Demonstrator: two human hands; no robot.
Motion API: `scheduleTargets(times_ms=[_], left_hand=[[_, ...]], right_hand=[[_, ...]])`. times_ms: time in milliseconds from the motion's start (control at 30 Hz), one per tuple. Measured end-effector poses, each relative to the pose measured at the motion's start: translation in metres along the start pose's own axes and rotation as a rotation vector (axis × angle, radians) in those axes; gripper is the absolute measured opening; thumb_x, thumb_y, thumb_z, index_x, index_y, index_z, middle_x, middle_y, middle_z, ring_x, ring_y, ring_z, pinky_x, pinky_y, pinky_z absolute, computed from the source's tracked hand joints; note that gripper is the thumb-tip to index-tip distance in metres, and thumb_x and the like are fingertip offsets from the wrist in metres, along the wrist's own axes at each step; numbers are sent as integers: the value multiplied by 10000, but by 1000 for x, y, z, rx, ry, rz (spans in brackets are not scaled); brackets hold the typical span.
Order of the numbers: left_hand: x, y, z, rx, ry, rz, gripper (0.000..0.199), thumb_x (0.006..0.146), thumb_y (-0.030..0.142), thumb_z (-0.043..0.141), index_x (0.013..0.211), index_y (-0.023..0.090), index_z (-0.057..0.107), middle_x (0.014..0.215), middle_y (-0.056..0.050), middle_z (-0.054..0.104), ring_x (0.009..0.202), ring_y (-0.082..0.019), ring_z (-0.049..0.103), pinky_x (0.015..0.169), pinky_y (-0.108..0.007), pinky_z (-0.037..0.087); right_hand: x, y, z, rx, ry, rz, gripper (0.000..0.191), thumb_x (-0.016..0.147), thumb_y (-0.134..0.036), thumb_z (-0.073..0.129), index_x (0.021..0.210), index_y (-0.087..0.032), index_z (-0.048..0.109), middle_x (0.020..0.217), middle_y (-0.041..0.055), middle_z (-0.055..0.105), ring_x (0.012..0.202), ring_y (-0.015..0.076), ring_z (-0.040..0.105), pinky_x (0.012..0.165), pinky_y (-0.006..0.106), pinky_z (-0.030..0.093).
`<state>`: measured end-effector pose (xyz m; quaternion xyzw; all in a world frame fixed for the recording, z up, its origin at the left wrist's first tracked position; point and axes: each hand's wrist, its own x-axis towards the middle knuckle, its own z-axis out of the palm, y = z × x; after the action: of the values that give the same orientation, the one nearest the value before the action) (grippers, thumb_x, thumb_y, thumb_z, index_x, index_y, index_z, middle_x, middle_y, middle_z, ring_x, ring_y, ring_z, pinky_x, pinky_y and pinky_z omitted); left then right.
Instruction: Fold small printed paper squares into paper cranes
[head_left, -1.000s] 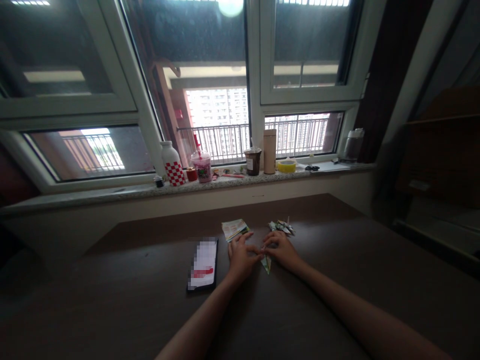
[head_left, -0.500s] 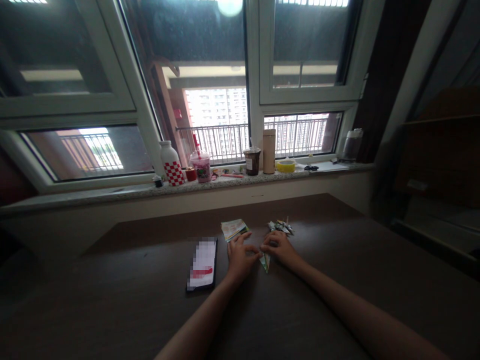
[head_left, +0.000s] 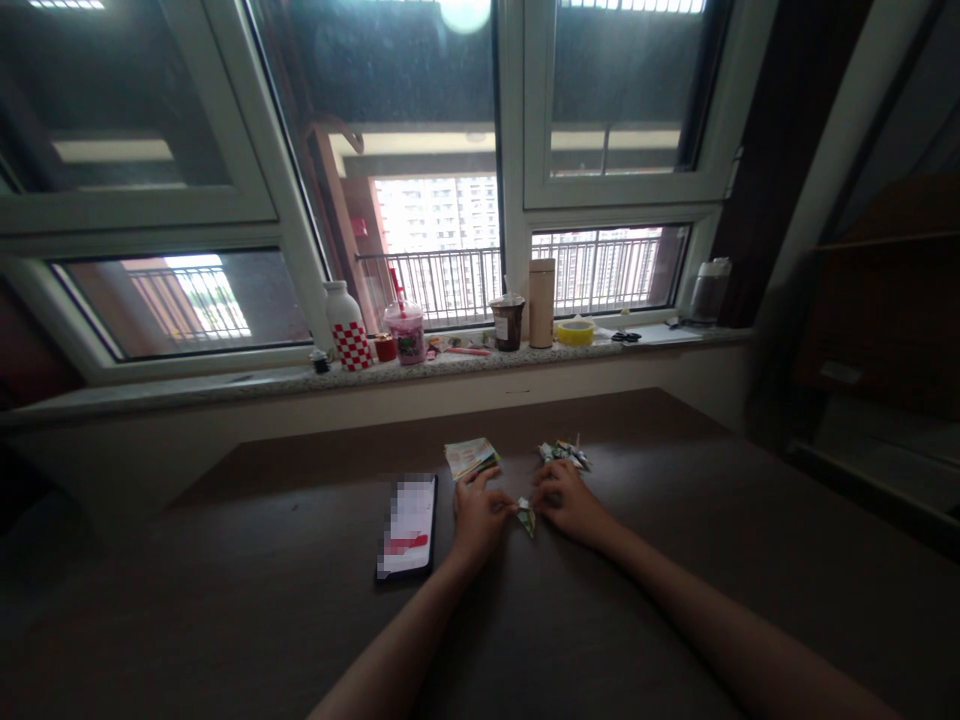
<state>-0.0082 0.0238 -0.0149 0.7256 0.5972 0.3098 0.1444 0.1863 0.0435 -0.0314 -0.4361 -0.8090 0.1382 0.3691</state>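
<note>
A small folded paper piece (head_left: 526,518), green and white with a pointed lower end, is on the brown table between my hands. My left hand (head_left: 480,515) pinches its left side with thumb and forefinger. The curled fingers of my right hand (head_left: 568,500) are closed at its right edge, partly hidden behind the knuckles. Just beyond my left fingers lies a stack of printed paper sheets (head_left: 470,457). Several folded paper pieces (head_left: 566,455) are heaped just past my right hand.
A phone (head_left: 407,527) with a lit screen lies left of my left hand. On the windowsill (head_left: 450,362) stand a red-checked bottle (head_left: 351,338), a pink drink cup (head_left: 406,333), a dark drink cup (head_left: 508,323), a tan flask (head_left: 541,303), yellow tape (head_left: 574,333) and scissors (head_left: 626,337).
My right fingers have shifted slightly right, off the top of the folded paper. A white flap at its upper end now shows. My left hand stays at its left side.
</note>
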Motion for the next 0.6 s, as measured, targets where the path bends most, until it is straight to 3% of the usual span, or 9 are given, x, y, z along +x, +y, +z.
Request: scheduleTargets(times_ms=[167,600], left_hand=[[-2,2,-3,15,0,-1,171,824,342,651,763,251,782,1358,-4,593,1307,-295,383,1112,-476,305],[-2,10,-4,60,-20,-67,119,741,347,720,835,320,789,1382,18,560,1326,-317,363,1108,-469,275]], right_hand=[[0,-3,-2,13,-27,52,80,778,-239,700,715,-212,740,1021,76,636,1097,251,492,1030,424,366],[5,-2,9,-18,-37,158,60,764,-252,727,784,-197,737,1082,88,629,1136,260,471,1034,413,360]])
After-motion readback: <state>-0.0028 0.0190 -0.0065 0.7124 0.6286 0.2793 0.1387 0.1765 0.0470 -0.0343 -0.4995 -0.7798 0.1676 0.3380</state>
